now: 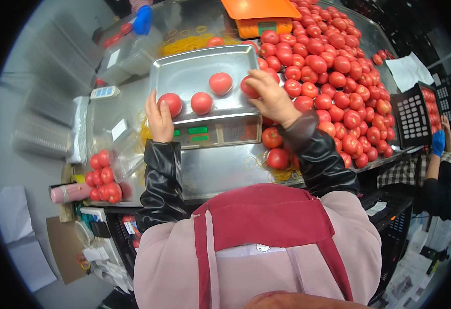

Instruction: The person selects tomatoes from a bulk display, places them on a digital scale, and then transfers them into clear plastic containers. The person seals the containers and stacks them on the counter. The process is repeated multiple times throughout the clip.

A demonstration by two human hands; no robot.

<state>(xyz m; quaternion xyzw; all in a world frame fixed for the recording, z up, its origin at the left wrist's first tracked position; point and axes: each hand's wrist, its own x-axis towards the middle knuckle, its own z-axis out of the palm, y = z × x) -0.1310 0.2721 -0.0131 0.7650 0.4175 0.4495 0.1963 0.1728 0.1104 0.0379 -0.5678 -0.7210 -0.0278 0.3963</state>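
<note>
Tomatoes sit on the shiny metal tray (184,72) of a scale (215,133) in the middle of the table. The left hand (159,118) rests at the tray's left edge with its fingers curled around one tomato (171,103). The right hand (271,98) is closed on another tomato (248,87) at the tray's right edge. Two loose tomatoes lie between the hands, one (201,102) near the front and one (220,83) further back.

To the right is a big pile of tomatoes (339,67), right up against the scale. Yellow rubber bands (187,45) lie behind the tray, and an orange scale (260,18) stands further back. A clear bag of tomatoes (102,177) rests at the left, beside a pink bottle (71,192). A black crate (413,116) stands at the right. Another person's blue glove (143,20) shows at the top, and a second blue glove (438,141) at the right.

The right hand hides most of its tomato. The numbers on the scale are too small to read. The orange scale is cut off at the top.
</note>
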